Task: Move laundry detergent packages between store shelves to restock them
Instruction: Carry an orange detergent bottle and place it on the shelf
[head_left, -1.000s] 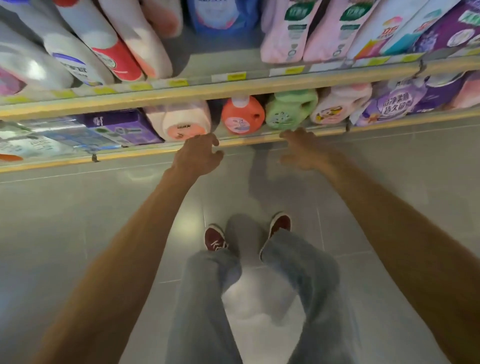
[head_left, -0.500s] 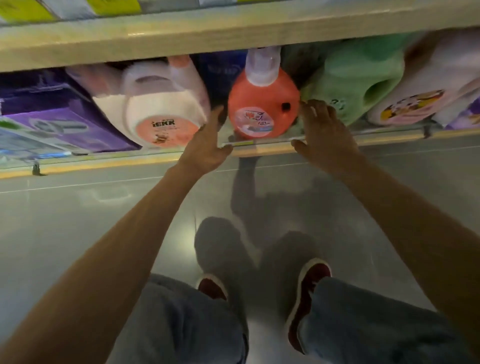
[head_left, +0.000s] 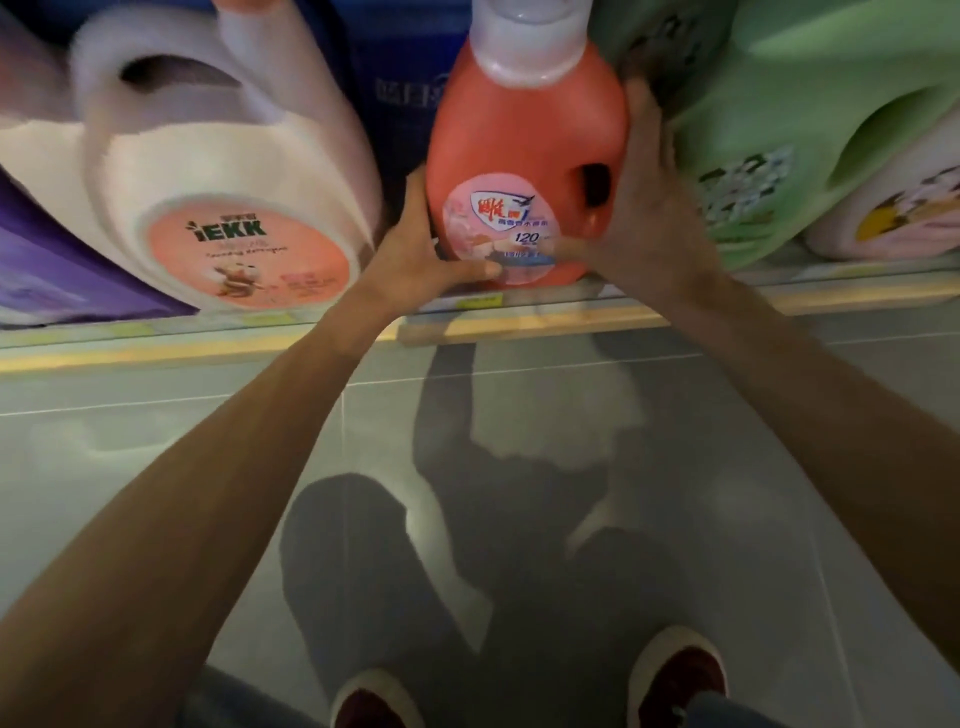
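An orange-red detergent bottle (head_left: 524, 140) with a white cap and a round pink label stands on the lowest shelf (head_left: 519, 327), at the centre of the head view. My left hand (head_left: 421, 249) clasps its lower left side, thumb across the bottom of the label. My right hand (head_left: 644, 208) presses flat against its right side by the handle hole, fingers reaching up along the bottle. Both hands hold the bottle, which rests on the shelf.
A white jug with a pink IEKK label (head_left: 223, 171) stands close on the left, beside a purple box (head_left: 52, 270). A green jug (head_left: 789, 130) crowds the right, with a pale pink one (head_left: 893, 218) beyond. Grey tiled floor (head_left: 208, 467) and my red shoes (head_left: 675, 675) lie below.
Both hands have closed in from the shelf edge onto the orange-red bottle's sides. My head has dropped closer to the bottom shelf, so the bottles fill the view.
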